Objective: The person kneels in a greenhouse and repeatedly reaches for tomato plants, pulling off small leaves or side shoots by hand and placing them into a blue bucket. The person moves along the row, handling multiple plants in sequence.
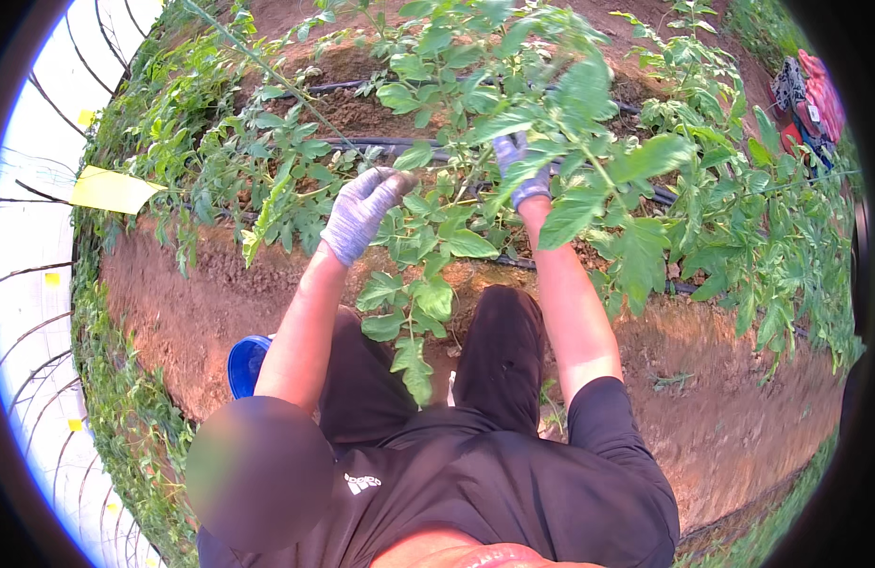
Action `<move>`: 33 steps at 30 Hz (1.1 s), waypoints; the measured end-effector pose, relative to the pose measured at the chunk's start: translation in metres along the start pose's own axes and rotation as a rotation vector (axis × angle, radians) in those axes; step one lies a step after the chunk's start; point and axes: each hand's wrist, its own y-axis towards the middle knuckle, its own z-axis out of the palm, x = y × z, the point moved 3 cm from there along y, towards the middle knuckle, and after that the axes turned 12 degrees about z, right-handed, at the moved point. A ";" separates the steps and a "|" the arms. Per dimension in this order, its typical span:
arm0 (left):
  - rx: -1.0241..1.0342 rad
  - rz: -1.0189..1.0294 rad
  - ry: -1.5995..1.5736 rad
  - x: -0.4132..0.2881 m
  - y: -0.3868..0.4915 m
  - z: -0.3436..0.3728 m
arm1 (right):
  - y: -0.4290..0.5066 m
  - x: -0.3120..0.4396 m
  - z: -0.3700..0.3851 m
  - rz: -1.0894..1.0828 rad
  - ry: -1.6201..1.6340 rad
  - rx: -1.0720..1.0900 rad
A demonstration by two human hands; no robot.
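My left hand (367, 211), in a light knitted glove, is raised beside a tomato plant (437, 234), its fingertips drawn together; whether something thin is between them I cannot tell. A thin green twine (267, 67) slants down from the upper left and ends near this hand. To the right, my right hand (524, 170), in a matching glove, reaches in among the stems. Leaves (586, 149) of the plant hide part of its fingers, so its grip is unclear. Leafy shoots hang between my forearms, above my knees.
Black drip hoses (352, 142) run across the soil bed behind the plants. A blue bucket (247, 366) stands by my left forearm. More tomato plants (757, 213) grow on both sides. A yellow sheet (116, 189) hangs at left. Bright cloths (820, 96) lie at upper right.
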 end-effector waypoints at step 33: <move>0.691 0.595 0.897 0.029 -0.025 0.121 | -0.064 0.124 -0.197 0.069 0.535 0.226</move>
